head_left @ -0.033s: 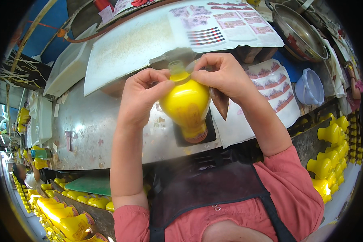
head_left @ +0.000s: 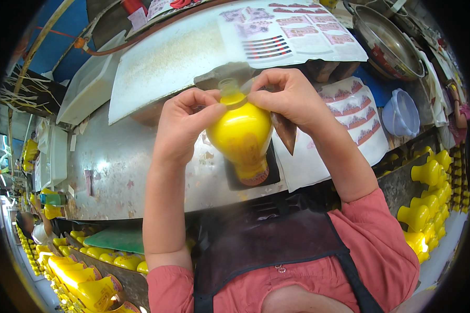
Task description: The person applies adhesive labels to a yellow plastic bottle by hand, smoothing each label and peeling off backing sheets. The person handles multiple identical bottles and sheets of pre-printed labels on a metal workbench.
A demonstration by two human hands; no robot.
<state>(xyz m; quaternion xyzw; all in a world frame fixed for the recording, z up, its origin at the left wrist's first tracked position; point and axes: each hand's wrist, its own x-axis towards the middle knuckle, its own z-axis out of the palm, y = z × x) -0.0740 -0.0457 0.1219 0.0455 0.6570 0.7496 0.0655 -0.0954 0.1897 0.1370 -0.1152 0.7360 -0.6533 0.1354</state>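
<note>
A glossy yellow vase-shaped bottle (head_left: 239,130) stands in front of me, its clear narrow neck pointing away. Around the base of the neck runs a thin decal strip (head_left: 236,106). My left hand (head_left: 185,117) pinches at the strip's left side, thumb and forefinger closed against the bottle. On the other side my right hand (head_left: 282,96) is closed in the same kind of pinch. Below the right hand's curled fingers sticks out a brown pointed flat piece (head_left: 284,136); its upper part is hidden. The bottle's foot rests over a dark pad (head_left: 270,166).
Under the bottle is a metal worktable (head_left: 120,172). Printed decal sheets (head_left: 350,107) lie to the right, more on a white board (head_left: 162,78) behind. A pale blue bucket (head_left: 401,112) and metal pan (head_left: 386,39) stand right. Yellow bottles (head_left: 425,208) line both sides; a person (head_left: 39,227) sits far left.
</note>
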